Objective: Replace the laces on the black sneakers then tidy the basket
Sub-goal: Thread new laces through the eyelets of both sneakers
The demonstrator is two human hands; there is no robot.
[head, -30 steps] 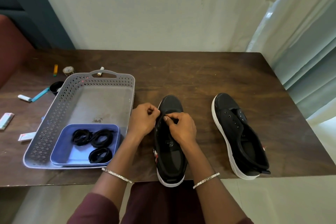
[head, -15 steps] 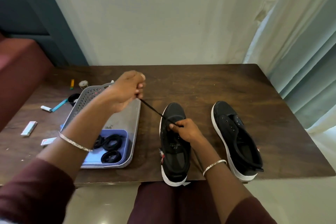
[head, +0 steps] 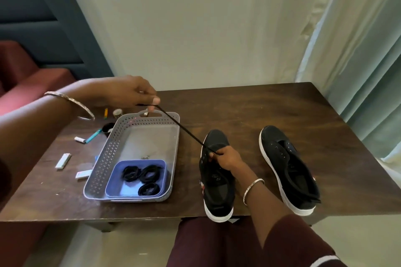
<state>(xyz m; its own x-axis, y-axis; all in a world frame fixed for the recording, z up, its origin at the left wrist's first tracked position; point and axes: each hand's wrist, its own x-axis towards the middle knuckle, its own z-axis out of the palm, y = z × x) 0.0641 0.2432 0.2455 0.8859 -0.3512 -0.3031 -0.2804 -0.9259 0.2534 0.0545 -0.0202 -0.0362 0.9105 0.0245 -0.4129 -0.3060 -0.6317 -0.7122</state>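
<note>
right hand (head: pixel 230 159) hides where lace (head: pixel 180 124) meets sneaker (head: pixel 219 191); left forearm (head: pixel 32 136) cut by edge.

Black sneakers (head: pixel 271 136), grey basket (head: pixel 108 158), dark brown table (head: pixel 238 104).
I see white soles (head: pixel 218 214), the basket's perforated dot pattern, a blue tray (head: pixel 115 175), black lace coils (head: pixel 149 174).

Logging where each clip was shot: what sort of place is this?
Probably a room in a home: a wooden table against a plain wall, pale curtains beside it, and a red seat.

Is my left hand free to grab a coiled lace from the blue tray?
Probably not yet: the left hand pinches the taut lace. The coiled laces lie uncovered in the blue tray, so nothing blocks them.
</note>
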